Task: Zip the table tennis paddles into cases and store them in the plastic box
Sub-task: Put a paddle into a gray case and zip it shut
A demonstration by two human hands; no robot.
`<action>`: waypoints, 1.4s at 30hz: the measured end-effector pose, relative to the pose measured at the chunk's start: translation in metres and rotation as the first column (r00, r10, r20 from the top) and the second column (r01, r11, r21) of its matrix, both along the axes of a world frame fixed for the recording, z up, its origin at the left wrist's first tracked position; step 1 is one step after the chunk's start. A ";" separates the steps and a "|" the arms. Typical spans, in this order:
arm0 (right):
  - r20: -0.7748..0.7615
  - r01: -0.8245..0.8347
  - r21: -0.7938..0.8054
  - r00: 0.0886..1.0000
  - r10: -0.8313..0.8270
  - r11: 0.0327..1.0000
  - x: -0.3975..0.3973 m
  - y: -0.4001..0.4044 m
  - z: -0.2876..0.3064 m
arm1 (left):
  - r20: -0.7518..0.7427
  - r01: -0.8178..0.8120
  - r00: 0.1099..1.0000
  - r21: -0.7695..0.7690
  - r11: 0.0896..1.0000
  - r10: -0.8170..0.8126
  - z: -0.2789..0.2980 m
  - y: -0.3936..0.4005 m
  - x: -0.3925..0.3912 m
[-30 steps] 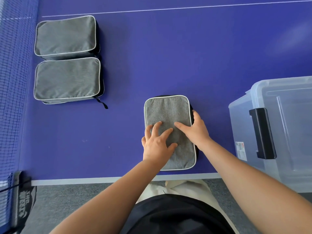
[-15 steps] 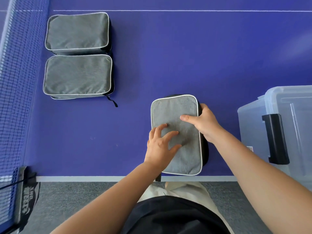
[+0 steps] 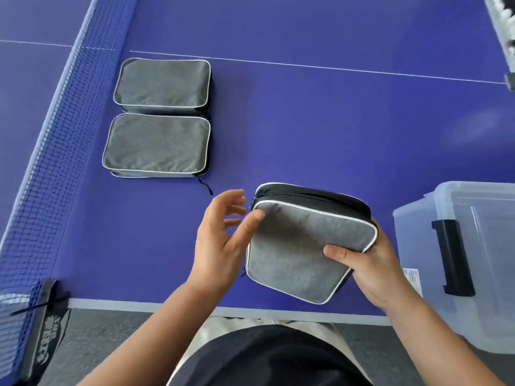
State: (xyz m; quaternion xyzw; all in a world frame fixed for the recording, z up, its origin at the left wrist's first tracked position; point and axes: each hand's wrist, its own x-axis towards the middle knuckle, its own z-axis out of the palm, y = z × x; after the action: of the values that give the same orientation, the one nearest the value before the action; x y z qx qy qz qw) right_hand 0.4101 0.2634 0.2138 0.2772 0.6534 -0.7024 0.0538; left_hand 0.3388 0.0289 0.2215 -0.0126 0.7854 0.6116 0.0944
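Note:
My right hand grips a grey paddle case by its right edge, thumb on top, and holds it lifted and tilted above the blue table. The black zipper side of the case faces away from me and looks closed. My left hand is at the case's left edge with fingers spread; its thumb touches the top left corner. Two more grey cases lie flat at the far left, one behind the other. The clear plastic box with a black latch stands at the right.
The table-tennis net runs along the left side, with its clamp at the near left corner. The table's white near edge is just in front of me. An object shows at the far right corner.
The case lay flat under both hands; my right hand has lifted and turned it off the table. My left hand has come off its top and opened beside it.

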 end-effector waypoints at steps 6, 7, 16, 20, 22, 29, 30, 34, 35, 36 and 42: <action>-0.051 -0.036 -0.070 0.998 0.033 0.997 0.019 -0.003 -0.004 | 0.084 0.109 0.991 -0.013 0.994 -0.107 0.018 -0.009 0.008; -0.056 -0.041 -0.069 0.998 0.037 0.997 0.021 -0.004 -0.003 | 0.077 0.103 0.992 -0.030 0.994 -0.101 0.020 -0.010 0.010; -0.079 -0.034 -0.071 0.996 0.028 0.997 0.032 -0.004 -0.003 | 0.260 -0.011 0.965 0.199 0.980 -0.042 0.034 -0.018 0.013; -0.090 -0.061 -0.022 0.994 0.059 0.998 0.033 -0.004 0.002 | 0.455 -0.064 0.882 0.380 0.923 -0.126 0.039 -0.025 0.006; -0.095 -0.065 0.020 0.993 0.067 0.998 0.033 -0.005 0.006 | 0.518 -0.075 0.844 0.373 0.925 -0.140 0.038 -0.029 0.003; -0.100 -0.084 0.068 0.991 0.091 0.994 0.035 -0.008 0.010 | 0.602 -0.104 0.782 0.378 0.920 -0.159 0.038 -0.029 -0.001; -0.101 -0.084 0.070 0.991 0.090 0.994 0.035 -0.008 0.010 | 0.605 -0.113 0.781 0.379 0.918 -0.153 0.038 -0.029 -0.001; -0.101 -0.097 0.099 0.989 0.107 0.990 0.037 -0.006 0.011 | 0.583 -0.114 0.805 0.334 0.935 -0.110 0.039 -0.030 0.001; -0.098 -0.095 0.114 0.989 0.107 0.989 0.037 -0.007 0.011 | 0.571 -0.108 0.815 0.318 0.942 -0.100 0.040 -0.032 0.000; -0.096 -0.095 0.131 0.990 0.108 0.987 0.037 -0.007 0.012 | 0.557 -0.098 0.825 0.306 0.947 -0.094 0.041 -0.035 0.000; -0.076 -0.131 0.212 0.986 0.150 0.968 0.037 -0.012 0.017 | 0.459 0.038 0.877 0.226 0.973 -0.141 0.058 -0.044 -0.003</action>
State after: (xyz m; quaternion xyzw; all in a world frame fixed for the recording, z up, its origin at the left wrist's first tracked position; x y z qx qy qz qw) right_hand 0.4467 0.2512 0.2310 0.2021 0.7425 -0.6371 0.0446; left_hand 0.3357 -0.0154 0.2791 -0.1145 0.6695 0.6643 0.3119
